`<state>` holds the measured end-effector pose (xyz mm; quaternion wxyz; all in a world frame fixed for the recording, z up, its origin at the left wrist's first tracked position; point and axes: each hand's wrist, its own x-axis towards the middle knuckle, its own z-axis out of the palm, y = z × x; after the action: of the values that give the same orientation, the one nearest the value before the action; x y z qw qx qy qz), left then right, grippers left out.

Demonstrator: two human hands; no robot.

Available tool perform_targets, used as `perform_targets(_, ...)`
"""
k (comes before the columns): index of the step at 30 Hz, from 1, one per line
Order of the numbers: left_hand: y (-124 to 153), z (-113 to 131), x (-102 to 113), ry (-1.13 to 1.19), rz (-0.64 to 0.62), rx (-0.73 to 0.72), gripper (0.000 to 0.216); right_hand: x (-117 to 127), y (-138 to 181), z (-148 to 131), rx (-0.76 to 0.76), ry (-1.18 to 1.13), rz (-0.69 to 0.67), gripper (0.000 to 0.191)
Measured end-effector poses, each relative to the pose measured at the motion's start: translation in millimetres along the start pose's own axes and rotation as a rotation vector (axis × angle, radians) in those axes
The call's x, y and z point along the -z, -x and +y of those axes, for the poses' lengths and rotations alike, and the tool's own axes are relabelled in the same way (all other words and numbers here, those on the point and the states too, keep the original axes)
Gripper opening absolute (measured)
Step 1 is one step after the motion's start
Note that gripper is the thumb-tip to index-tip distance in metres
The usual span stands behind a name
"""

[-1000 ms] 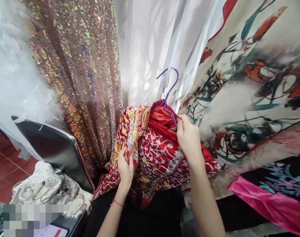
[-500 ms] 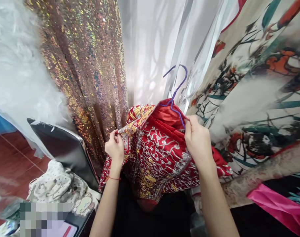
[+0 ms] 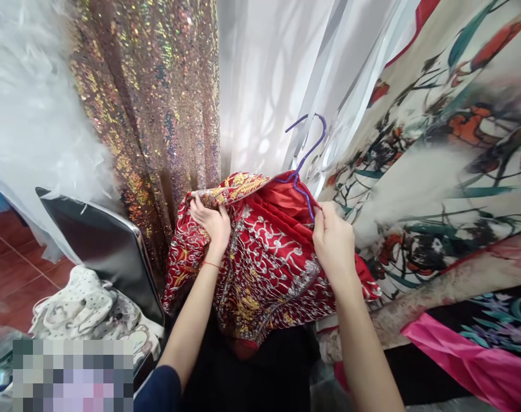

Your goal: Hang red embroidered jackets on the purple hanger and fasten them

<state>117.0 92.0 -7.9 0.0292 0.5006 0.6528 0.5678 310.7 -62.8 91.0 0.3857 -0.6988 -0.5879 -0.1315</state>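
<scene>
A red embroidered jacket [image 3: 272,246] with silver and gold stitching hangs in front of me, its red lining showing at the neck. Inside the neckline is a purple hanger [image 3: 308,150], hook upward; its lower part is hidden by cloth. My right hand [image 3: 334,243] pinches the jacket's edge at the right side of the neck, close to the hanger's arm. On the left shoulder, my left hand [image 3: 212,220] rests against the fabric with fingers stretched out and thumb apart.
Left of the jacket hangs a gold sequined cloth [image 3: 157,103], beside white feathery material [image 3: 37,103]. A dark chair back [image 3: 101,246] and a bundled dotted cloth [image 3: 82,309] stand lower left. Printed floral fabric [image 3: 449,149] and a bright pink cloth [image 3: 466,360] are on the right.
My left hand has let go of the jacket's left front edge and now lies spread on the shoulder, where the cloth has opened out leftward. My right hand keeps its pinch.
</scene>
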Motion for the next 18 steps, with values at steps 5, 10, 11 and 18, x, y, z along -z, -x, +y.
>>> perform_targets(5,-45,-1,30,-0.137,0.022,-0.117,0.057,2,0,2,-0.012,-0.096,-0.053,0.032)
perform_targets(10,-79,-5,78,-0.211,-0.451,-0.234,0.046,3,-2,6,-0.073,-0.315,-0.023,0.024)
perform_targets(11,-84,-9,87,-0.211,-0.499,-0.241,0.044,2,-3,8,-0.090,-0.379,-0.037,0.023)
perform_targets(18,-69,-38,107,-0.226,-0.598,-0.458,0.058,-4,-14,24,-0.219,-0.823,-0.295,0.026)
